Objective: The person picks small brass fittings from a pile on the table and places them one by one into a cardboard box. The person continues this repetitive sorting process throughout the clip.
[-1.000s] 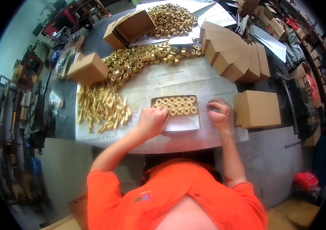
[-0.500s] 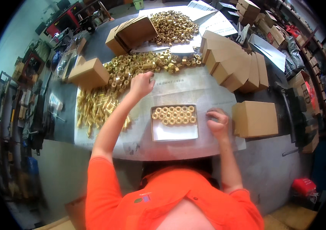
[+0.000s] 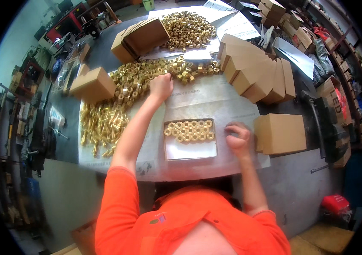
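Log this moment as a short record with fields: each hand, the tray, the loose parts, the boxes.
left hand: stretched out, on the heap of brass nuts
right hand: resting on the paper beside the tray, fingers curled
tray: shallow white box, two rows of nuts along its far edge, rest bare
long brass fittings: separate pile to the left
folded cartons: overlapping row, upper right
closed box: right of the right hand

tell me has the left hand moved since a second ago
Yes. The left hand was at the left edge of the tray; it has reached away from the person, up to the heap of brass nuts beyond it.
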Motion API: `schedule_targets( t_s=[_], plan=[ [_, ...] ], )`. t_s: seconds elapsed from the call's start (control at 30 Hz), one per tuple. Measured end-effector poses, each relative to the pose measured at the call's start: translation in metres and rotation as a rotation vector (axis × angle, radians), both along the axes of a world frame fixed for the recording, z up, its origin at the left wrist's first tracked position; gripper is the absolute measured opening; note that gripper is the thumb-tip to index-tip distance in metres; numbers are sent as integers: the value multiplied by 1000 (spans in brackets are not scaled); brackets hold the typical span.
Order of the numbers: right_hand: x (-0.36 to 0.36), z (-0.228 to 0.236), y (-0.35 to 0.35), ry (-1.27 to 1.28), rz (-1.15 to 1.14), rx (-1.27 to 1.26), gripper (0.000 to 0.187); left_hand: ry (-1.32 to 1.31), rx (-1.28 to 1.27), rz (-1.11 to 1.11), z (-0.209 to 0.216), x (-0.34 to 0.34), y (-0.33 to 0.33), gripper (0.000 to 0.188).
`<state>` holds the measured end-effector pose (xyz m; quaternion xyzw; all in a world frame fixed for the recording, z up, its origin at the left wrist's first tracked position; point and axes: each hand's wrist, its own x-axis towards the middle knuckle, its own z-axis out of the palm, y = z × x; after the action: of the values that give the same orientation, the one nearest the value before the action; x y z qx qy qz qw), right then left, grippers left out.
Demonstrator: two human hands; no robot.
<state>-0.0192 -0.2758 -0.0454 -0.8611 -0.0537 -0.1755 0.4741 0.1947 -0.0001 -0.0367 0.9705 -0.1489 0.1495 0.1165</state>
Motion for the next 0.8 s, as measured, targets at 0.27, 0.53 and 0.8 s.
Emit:
schedule_targets(
  t_s=[0.27, 0.53, 0.8],
  plan=[
    [2, -5, -1, -4, 1, -3, 24, 11, -23, -52, 16, -18, 13, 14],
    [1, -5, 0, 9, -18, 4, 23, 357, -465, -280, 76, -169, 45, 10],
    [1, -1, 0, -34, -18, -17, 22, 191, -252, -325, 50, -210, 28, 9]
  ],
)
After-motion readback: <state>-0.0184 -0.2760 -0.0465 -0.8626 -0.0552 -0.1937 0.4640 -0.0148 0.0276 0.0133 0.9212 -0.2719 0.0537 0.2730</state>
